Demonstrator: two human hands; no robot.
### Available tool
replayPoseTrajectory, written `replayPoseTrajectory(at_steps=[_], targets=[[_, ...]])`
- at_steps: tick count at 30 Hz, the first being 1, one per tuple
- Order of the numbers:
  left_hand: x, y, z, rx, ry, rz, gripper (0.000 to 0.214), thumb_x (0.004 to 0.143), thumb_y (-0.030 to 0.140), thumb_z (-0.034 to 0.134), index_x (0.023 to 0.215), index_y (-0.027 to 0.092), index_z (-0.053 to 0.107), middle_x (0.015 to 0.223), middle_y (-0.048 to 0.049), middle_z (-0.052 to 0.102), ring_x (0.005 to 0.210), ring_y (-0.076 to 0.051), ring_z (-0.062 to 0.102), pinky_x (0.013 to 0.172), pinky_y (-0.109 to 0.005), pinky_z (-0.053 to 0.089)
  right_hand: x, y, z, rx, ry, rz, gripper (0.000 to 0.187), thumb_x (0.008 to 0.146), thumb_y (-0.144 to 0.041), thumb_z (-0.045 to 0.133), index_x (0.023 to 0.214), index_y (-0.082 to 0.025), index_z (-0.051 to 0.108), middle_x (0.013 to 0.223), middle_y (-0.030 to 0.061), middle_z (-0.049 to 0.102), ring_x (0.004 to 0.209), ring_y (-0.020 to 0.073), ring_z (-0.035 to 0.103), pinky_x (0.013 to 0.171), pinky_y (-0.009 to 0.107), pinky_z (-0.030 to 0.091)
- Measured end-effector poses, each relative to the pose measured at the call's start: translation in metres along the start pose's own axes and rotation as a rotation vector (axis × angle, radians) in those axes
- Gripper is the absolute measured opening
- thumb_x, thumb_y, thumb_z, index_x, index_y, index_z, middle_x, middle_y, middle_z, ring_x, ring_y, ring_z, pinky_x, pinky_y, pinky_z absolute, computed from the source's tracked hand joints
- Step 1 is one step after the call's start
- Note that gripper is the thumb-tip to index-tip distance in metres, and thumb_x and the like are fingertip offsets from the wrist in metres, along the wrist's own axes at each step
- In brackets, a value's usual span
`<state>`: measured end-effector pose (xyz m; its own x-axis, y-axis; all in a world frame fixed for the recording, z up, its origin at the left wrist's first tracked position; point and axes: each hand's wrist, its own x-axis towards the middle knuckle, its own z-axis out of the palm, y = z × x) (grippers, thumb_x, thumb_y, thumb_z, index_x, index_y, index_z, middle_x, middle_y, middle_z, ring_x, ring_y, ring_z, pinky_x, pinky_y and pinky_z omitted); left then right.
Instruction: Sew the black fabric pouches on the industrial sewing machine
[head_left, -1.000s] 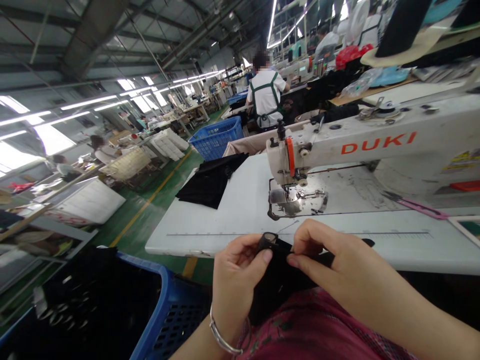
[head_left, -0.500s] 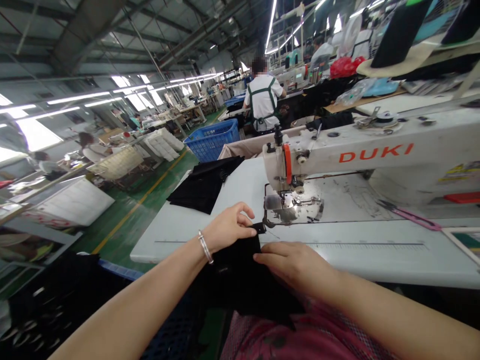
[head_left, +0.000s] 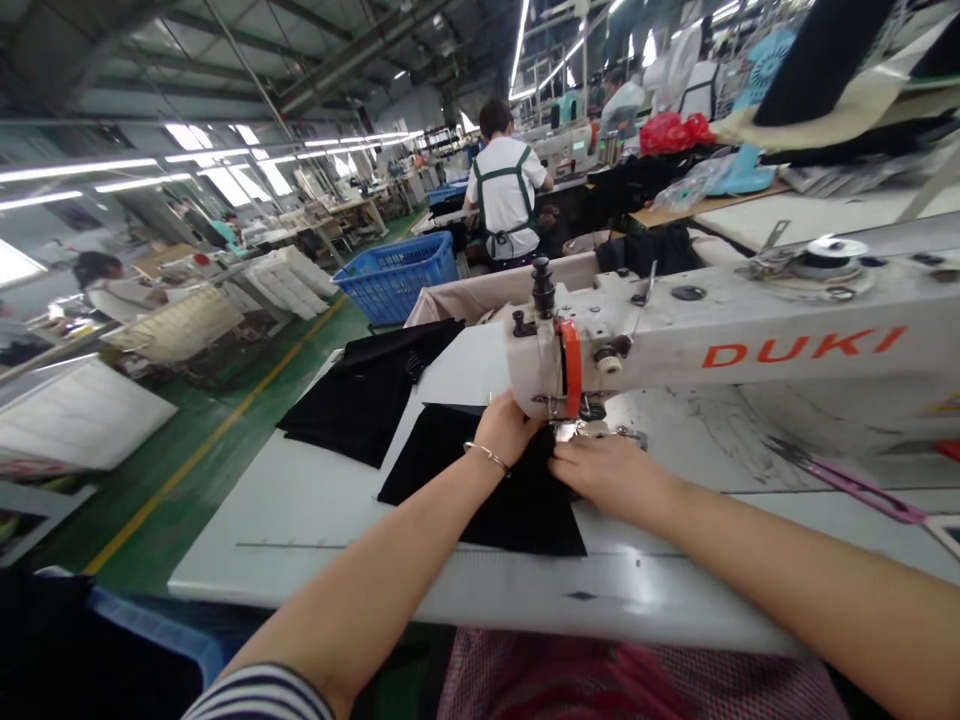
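Observation:
A black piece of fabric [head_left: 465, 480] lies flat on the white sewing table [head_left: 300, 520], under the head of a white sewing machine [head_left: 712, 330] marked DUKI. My left hand [head_left: 506, 428], with a thin bracelet at the wrist, rests on the fabric just left of the needle area; its fingers are hidden behind the machine head. My right hand [head_left: 607, 470] lies on the fabric's right edge, fingers pointing left toward the presser foot, pressed down on the cloth.
A stack of black fabric pieces [head_left: 360, 390] sits at the table's far left edge. Pink-handled scissors [head_left: 862, 490] lie at the right. A blue basket [head_left: 394, 280] stands on the green floor. A person in a white shirt [head_left: 506, 195] works ahead, others at left.
Both hands moved forward from my lap to the machine, carrying the black fabric up onto the table and under the machine head. The fabric now lies spread flat.

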<state>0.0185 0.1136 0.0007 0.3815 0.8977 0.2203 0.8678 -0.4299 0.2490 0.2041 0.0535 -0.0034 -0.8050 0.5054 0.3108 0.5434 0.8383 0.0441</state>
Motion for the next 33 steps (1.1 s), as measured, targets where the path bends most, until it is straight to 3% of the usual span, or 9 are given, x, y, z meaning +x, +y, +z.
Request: replayPoseTrajectory(at_steps=[3,7,13,19,25,33], targets=[[-0.025,0.007,0.002,-0.049,0.014,0.055,0.013,0.09,0.021,0.061,0.101,0.016,0.066,0.104,-0.0081,0.065,0.1,-0.023,0.06,0.09,-0.035,0.05,-0.019,-0.003,0.001,0.017,0.039,-0.002,0.017,0.089,-0.01,0.053,0.098,-0.017,0.066,0.088,0.0067,0.063,0.081,0.0202,0.058,0.073,0.034,0.049],[-0.054,0.011,-0.001,-0.104,0.001,0.188,0.024,0.094,0.016,0.054,0.115,0.021,0.063,0.118,-0.0022,0.062,0.111,-0.017,0.055,0.104,-0.033,0.043,-0.028,-0.006,0.008,0.061,0.137,0.048,0.023,0.089,-0.008,0.052,0.107,-0.015,0.065,0.118,0.011,0.062,0.105,0.0235,0.058,0.089,0.04,0.05],[-0.057,0.001,-0.006,-0.092,-0.042,0.357,0.032,0.094,0.009,0.048,0.124,0.017,0.056,0.129,-0.0048,0.058,0.12,-0.017,0.051,0.108,-0.037,0.041,-0.02,-0.011,0.011,0.141,0.189,0.057,0.022,0.091,-0.008,0.05,0.106,-0.014,0.065,0.111,0.0075,0.067,0.105,0.021,0.061,0.09,0.036,0.052],[-0.055,-0.003,-0.011,-0.059,-0.132,0.319,0.042,0.093,0.007,0.047,0.131,0.024,0.051,0.128,-0.0015,0.057,0.114,-0.019,0.049,0.103,-0.039,0.042,-0.014,-0.014,0.007,0.126,0.148,0.065,0.021,0.09,-0.008,0.051,0.104,-0.013,0.066,0.109,0.0072,0.068,0.1,0.0227,0.063,0.086,0.038,0.054],[-0.063,0.01,-0.012,-0.096,-0.111,0.207,0.042,0.094,0.009,0.043,0.132,0.026,0.051,0.13,-0.0015,0.055,0.116,-0.021,0.046,0.102,-0.04,0.041,-0.016,-0.012,0.005,0.161,0.161,0.063,0.019,0.092,-0.01,0.051,0.103,-0.014,0.066,0.108,0.006,0.068,0.101,0.021,0.063,0.088,0.036,0.052],[-0.06,0.012,-0.014,-0.086,-0.117,0.2,0.039,0.094,0.01,0.044,0.13,0.024,0.052,0.13,-0.0013,0.055,0.115,-0.021,0.046,0.103,-0.04,0.04,-0.019,-0.009,0.005,0.144,0.103,0.112,0.02,0.089,-0.009,0.055,0.104,-0.015,0.066,0.111,0.0052,0.067,0.099,0.0225,0.063,0.08,0.037,0.053]])
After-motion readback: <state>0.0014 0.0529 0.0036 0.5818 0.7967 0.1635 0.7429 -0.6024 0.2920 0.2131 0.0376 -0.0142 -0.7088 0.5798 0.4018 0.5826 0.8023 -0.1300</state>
